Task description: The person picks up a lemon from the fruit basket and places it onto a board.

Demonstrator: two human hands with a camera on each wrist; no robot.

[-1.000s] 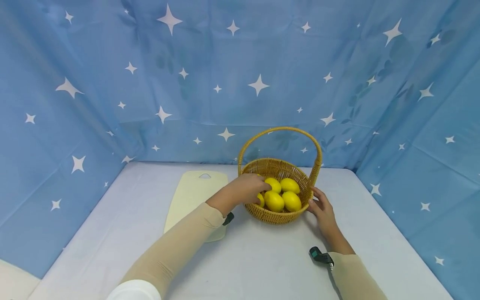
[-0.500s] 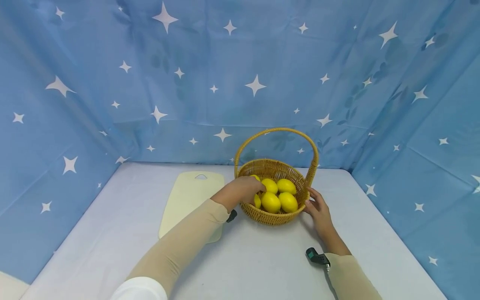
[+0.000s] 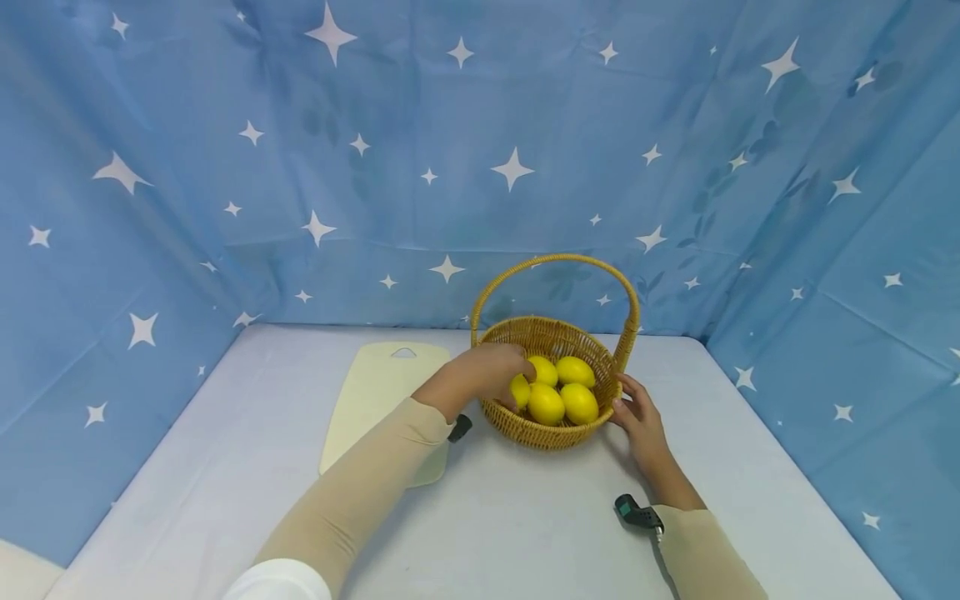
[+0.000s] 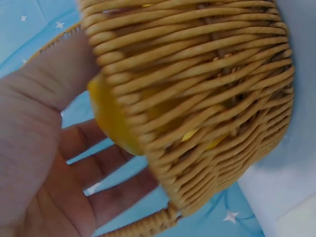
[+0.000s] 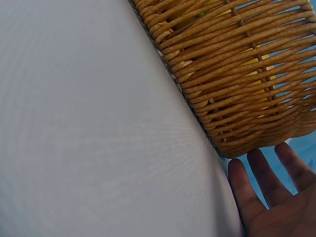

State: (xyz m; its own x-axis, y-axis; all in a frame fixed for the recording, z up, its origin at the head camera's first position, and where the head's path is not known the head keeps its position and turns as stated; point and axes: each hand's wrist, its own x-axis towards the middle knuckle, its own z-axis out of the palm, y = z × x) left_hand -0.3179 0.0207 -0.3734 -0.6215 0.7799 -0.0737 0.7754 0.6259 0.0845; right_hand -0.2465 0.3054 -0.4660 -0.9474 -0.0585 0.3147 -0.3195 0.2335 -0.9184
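My left hand [image 3: 480, 377] reaches into the wicker basket [image 3: 553, 427], fingers curled round a lemon [image 3: 520, 390] at its near-left rim. Right hand [image 3: 637, 417], fingers relaxed, rests against the basket's right wall, probably steadying it.

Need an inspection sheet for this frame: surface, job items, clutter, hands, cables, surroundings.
Surface: pale grey tabletop, flat, bare in front.
Job's things: woven wicker basket with arched handle; yellow lemons inside, four visible.
Clutter: cream plastic cutting board lying flat left of the basket.
Hands: left hand reaches over the basket rim, fingers curled round a lemon; right hand has straight fingers against the basket's outer wall.
Cables: nothing seen.
Surroundings: blue star-print cloth backdrop on three sides.
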